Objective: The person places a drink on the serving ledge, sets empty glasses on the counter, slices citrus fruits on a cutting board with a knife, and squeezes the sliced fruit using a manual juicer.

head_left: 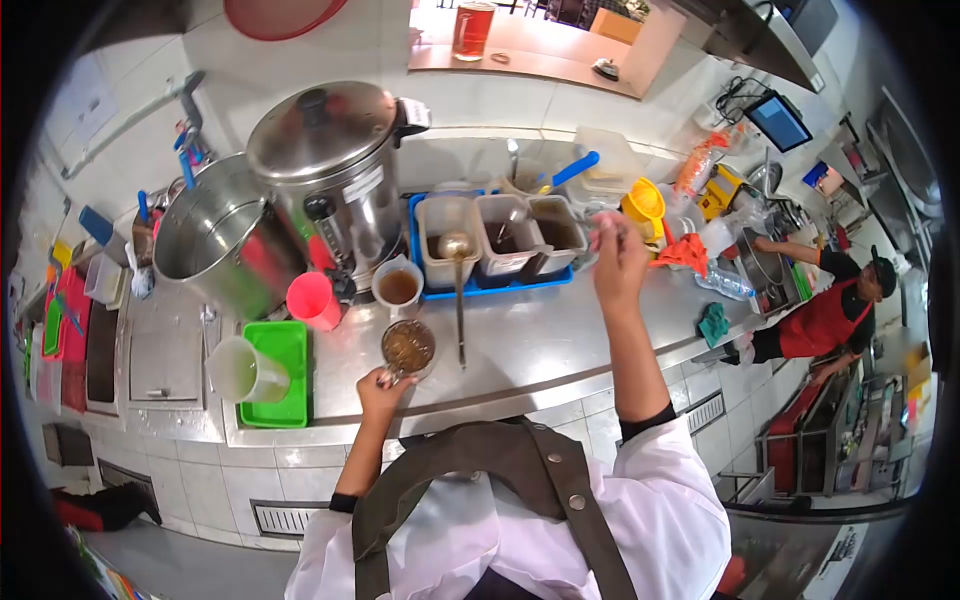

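My left hand (pixel 380 390) grips a glass mug (pixel 408 347) of brown drink by its handle side, low over the steel counter. Just behind that mug stands a white cup (pixel 398 287) with amber-brown liquid. My right hand (pixel 618 252) is raised at the right of the tubs, its fingers curled together; what they hold, if anything, I cannot make out. A blue tray (pixel 440 292) carries three plastic tubs of dark contents: the left tub (pixel 440 212) with a long-handled ladle (pixel 460 290) lying across it, the middle tub (pixel 505 268), and the right tub (pixel 556 212).
At the back left stand a lidded steel urn (pixel 350 190) and a big steel pot (pixel 185 240). A pink cup (pixel 314 300), a green tray (pixel 290 400) and a clear jug (pixel 235 368) are nearer. Rightward are a yellow juicer (pixel 643 204), a bottle (pixel 725 284) and a co-worker (pixel 825 310).
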### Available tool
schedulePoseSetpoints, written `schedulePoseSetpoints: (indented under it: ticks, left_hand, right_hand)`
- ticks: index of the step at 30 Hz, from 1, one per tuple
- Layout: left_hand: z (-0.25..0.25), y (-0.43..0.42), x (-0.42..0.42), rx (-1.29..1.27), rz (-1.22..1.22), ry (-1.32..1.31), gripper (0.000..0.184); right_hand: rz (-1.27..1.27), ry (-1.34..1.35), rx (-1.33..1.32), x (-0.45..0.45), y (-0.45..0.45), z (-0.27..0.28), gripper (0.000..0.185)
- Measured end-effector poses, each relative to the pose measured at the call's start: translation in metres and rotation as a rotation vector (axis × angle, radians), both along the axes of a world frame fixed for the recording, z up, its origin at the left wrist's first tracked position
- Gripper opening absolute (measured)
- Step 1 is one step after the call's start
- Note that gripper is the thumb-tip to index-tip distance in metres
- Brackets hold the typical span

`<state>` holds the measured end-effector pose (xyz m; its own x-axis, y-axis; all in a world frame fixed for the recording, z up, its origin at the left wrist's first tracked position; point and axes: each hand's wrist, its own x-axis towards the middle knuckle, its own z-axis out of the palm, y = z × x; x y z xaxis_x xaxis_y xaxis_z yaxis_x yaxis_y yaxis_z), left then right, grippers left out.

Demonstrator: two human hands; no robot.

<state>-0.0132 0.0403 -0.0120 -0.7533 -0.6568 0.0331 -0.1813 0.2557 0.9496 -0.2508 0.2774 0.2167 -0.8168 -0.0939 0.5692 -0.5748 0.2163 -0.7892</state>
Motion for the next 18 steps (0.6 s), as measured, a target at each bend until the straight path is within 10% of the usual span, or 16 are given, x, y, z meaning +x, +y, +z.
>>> schedulePoseSetpoints:
  ticks: [9,14,18]
  left_hand:
    - [0.11,0.064,0.003,-0.04,0.226,-0.048,0.049]
    - [0.18,0.107,-0.052,0.082,0.339,0.179,0.048]
    - [0.239,0.123,-0.125,0.073,0.359,0.292,0.046]
  right_hand:
    - [0.166,0.121,0.376,-0.214,-0.025,-0.058,0.023]
    - [0.267,0.186,0.353,-0.195,0.005,-0.055,0.057]
    - [0.621,-0.209,0.325,-0.176,0.093,-0.036,0.046]
